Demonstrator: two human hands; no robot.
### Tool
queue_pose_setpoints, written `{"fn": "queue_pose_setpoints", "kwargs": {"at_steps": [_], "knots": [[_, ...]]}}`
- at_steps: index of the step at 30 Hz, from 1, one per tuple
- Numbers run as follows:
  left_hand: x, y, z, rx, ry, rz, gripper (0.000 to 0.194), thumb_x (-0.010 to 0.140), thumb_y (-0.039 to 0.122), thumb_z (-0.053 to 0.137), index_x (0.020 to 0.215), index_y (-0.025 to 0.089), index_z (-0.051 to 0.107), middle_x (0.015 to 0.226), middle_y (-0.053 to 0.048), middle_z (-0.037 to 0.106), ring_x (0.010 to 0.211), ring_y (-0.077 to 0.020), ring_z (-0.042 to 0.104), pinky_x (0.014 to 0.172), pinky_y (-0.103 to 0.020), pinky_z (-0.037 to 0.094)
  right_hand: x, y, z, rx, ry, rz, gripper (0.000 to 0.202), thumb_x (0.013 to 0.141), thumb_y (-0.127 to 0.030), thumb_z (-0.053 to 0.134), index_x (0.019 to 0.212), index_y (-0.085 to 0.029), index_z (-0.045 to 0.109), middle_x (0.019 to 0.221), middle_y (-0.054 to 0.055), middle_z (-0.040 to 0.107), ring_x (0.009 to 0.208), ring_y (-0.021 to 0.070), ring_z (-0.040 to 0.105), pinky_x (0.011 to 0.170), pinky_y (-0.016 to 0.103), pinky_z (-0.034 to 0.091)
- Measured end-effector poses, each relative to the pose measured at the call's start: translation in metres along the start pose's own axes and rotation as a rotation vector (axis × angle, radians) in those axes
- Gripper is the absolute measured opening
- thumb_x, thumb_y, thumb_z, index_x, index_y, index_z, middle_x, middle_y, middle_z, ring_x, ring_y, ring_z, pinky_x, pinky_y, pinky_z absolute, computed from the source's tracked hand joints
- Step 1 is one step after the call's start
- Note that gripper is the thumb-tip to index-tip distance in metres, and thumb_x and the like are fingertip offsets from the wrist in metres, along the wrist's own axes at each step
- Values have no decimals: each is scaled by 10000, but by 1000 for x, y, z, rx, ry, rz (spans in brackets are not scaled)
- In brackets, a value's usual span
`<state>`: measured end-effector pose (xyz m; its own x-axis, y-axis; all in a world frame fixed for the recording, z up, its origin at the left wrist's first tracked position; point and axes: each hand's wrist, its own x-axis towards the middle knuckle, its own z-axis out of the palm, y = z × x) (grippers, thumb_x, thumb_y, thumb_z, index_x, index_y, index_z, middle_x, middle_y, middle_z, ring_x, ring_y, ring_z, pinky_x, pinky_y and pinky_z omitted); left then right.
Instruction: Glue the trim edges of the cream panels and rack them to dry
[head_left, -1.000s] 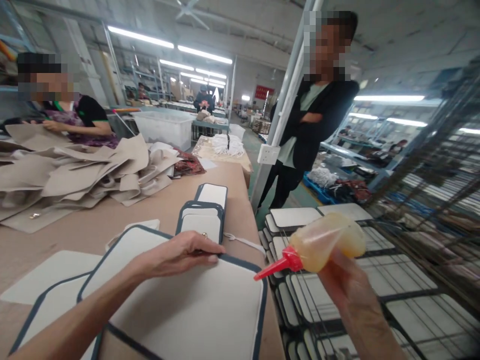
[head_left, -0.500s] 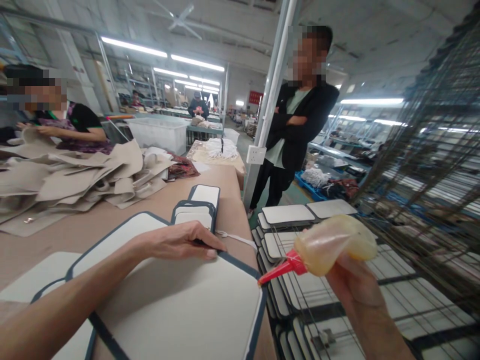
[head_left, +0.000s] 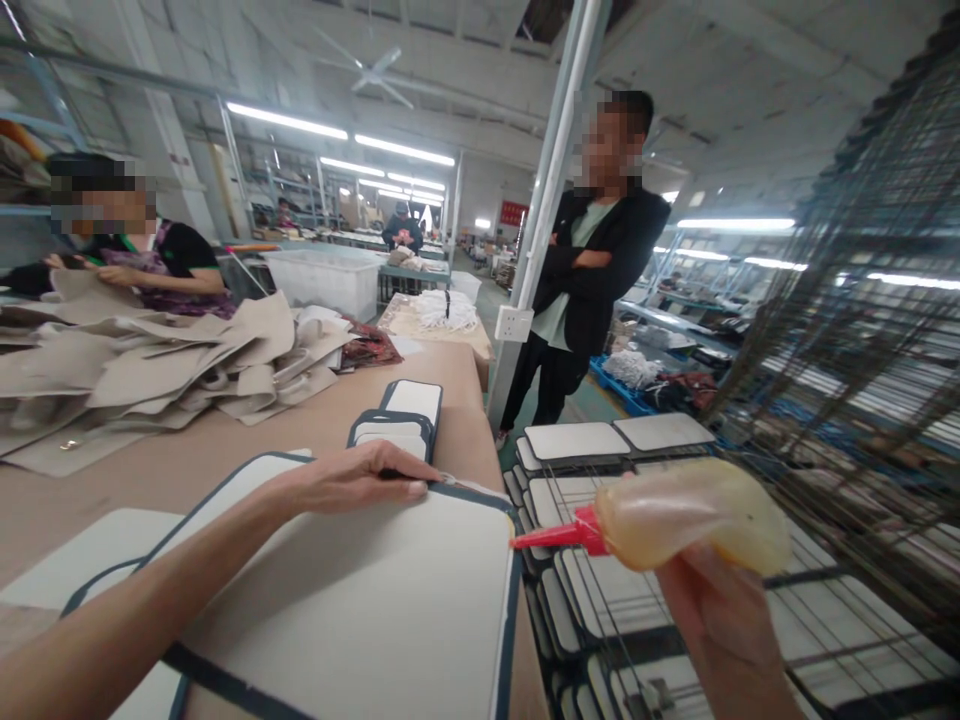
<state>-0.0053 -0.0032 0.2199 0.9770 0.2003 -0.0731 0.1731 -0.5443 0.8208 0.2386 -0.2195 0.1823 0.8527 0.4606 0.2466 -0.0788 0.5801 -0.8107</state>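
Observation:
A large white panel with dark blue edging [head_left: 375, 600] lies tilted in front of me, over other panels. My left hand [head_left: 367, 478] pinches its far edge, thumb on the white face and fingers behind. My right hand [head_left: 712, 590] is wrapped round a soft, yellowish translucent bottle [head_left: 690, 515] with a red pointed nozzle [head_left: 562, 535]. The nozzle tip meets the panel's right edge near the far right corner, where a small yellowish trace shows. Just beyond my left hand sits a small stack of edged pieces [head_left: 394, 430].
Beige cut pieces [head_left: 165, 360] are heaped on the brown table [head_left: 457, 400] at left. More edged panels [head_left: 600, 590] lie on wire racks at right. One person [head_left: 592, 260] stands by a post [head_left: 525, 290]; another [head_left: 172, 260] works at left.
The nozzle tip has moved slightly up and left along the panel's edge, and the bottle now lies more level. The panel's far right corner has shifted left. My left hand keeps its hold.

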Motion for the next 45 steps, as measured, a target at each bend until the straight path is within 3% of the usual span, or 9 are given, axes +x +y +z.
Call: {"fn": "queue_pose_setpoints", "kwargs": {"at_steps": [7,16,25,30,38,45], "knots": [[3,-9,-5,-87,-18,-43,354,872,383,475,1078,173,672,922,-20,690,827,-177,587,712,-195,431,0,6,1,13,5,38,620,384,-314,848,972,-234,670,816,96,691,920,368,613,813,607,473],[10,-16,-13,-214,-19,-70,357,841,424,528,997,142,681,796,-22,687,693,-136,587,597,-160,426,-2,3,7,-34,28,25,758,363,-340,847,1080,-272,612,1001,84,667,997,361,584,980,615,325],[14,-29,-15,-390,104,-168,379,761,420,633,1049,182,696,812,-31,715,643,-154,622,537,-187,455,-4,8,4,-20,-1,24,716,419,-309,820,1100,-278,601,1054,83,651,1091,349,528,942,569,401],[18,-35,-19,-419,151,-196,386,738,419,652,1031,174,704,834,-44,720,626,-161,629,532,-200,462,-6,4,8,-49,-5,67,753,347,-318,824,1070,-274,617,1060,81,647,1103,363,513,932,557,417],[18,-34,-20,-454,189,-224,378,724,405,667,1023,177,707,792,-35,718,586,-141,611,510,-189,454,-8,4,4,-19,-17,114,680,392,-150,726,1050,-284,619,1006,43,664,1053,323,558,887,505,472],[16,-30,-18,-500,262,-239,323,733,319,665,979,112,697,694,-2,702,543,-103,565,499,-158,430,-5,7,1,-13,-60,91,661,421,-156,733,1060,-274,616,1003,51,670,1026,321,578,871,494,487]]}}
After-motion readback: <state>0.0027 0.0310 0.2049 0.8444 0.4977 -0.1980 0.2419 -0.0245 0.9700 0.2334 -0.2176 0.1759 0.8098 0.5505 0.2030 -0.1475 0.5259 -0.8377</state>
